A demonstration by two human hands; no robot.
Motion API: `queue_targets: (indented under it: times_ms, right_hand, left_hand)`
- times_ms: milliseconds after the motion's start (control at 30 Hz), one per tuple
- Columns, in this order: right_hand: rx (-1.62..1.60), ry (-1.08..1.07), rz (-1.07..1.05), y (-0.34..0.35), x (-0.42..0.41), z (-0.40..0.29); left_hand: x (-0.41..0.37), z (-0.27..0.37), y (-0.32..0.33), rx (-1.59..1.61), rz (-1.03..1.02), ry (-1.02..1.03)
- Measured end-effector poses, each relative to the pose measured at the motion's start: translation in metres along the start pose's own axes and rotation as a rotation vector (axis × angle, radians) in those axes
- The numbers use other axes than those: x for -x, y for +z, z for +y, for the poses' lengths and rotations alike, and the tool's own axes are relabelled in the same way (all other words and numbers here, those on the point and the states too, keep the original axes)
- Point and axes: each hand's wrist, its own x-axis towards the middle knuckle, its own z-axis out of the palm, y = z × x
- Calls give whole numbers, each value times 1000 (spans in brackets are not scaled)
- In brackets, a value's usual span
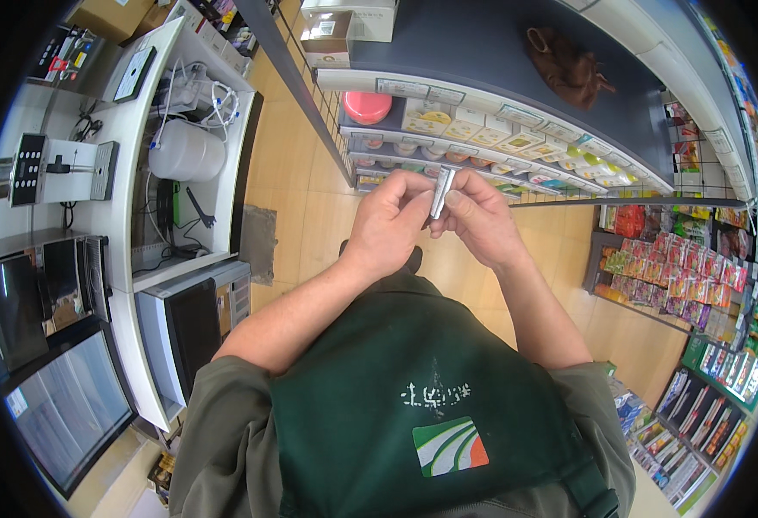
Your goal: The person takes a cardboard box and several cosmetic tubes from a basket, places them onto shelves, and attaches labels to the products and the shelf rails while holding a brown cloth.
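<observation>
Held up before my chest is a small, narrow white-and-silver strip (pixel 442 192) with faint markings; its exact kind cannot be made out. My left hand (pixel 389 217) pinches its left side between thumb and fingers. From the right, my right hand (pixel 482 217) grips the same strip, thumb on its face. The fingers hide part of its lower end. Beyond both hands stands a dark grey shelf unit (pixel 457 39) with price labels along its front edge. On its top board lies a crumpled brown cloth or leather item (pixel 563 68).
Boxed goods and a round pink container (pixel 367 107) fill the lower shelves. At left, a white open cabinet (pixel 120 213) holds a white plastic tank (pixel 188 150), tubing and cables. Hanging snack packets (pixel 677 272) crowd the right. The wooden floor (pixel 547 259) shows between.
</observation>
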Motion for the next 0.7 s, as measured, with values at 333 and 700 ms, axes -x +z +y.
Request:
queue_targets:
  times_ms: [333,700]
  right_hand:
    - [226,56,166,59,-24,16]
    - [261,134,278,89,-35,17]
  left_hand:
    - [2,6,-65,48,-102,-17]
    - [9,15,-117,62,28,-111]
